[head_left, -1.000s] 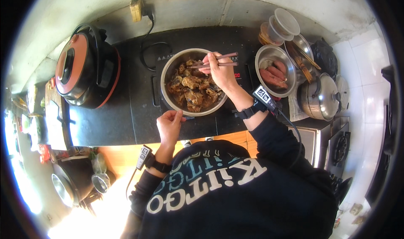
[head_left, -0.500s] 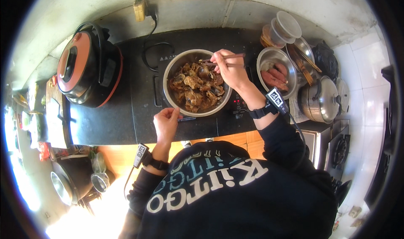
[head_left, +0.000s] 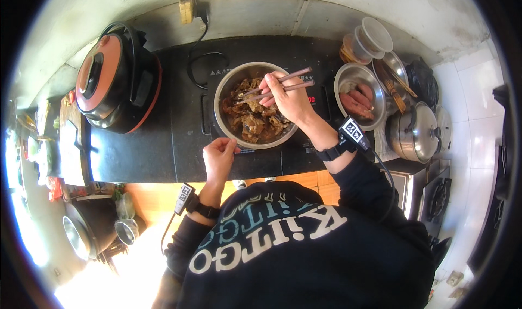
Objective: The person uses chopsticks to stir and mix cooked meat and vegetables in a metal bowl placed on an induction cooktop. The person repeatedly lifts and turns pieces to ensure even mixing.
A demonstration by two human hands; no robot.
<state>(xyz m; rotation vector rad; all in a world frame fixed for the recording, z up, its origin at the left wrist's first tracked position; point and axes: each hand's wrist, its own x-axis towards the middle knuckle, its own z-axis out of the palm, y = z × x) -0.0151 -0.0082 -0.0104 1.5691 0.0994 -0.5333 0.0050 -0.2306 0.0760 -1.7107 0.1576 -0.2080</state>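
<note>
**Chopsticks over a full steel bowl**

Where the black cooktop meets its near edge, the left hand rests with its fingers curled loosely inward, the fingertips just at the near rim of the steel bowl; nothing shows in its grip. A dark band with a small device sits on that wrist.

Just beyond, the round, shiny bowl stands near the middle of the glossy flat surface, heaped with rough brown chunks of cooked food that look wet and uneven. Over the bowl's right half the right hand is closed around a pair of brown chopsticks; the thin straight sticks are pinched between thumb and fingers, their tips dipping left into the food and their butt ends pointing toward the far right.

Toward the right edge a second, smaller metal bowl holds smooth reddish sausages, with a lidded steel pot beside it. At the left edge stands a rounded pressure cooker, black with a matte orange lid. Translucent plastic tubs sit at the far right corner.
</note>
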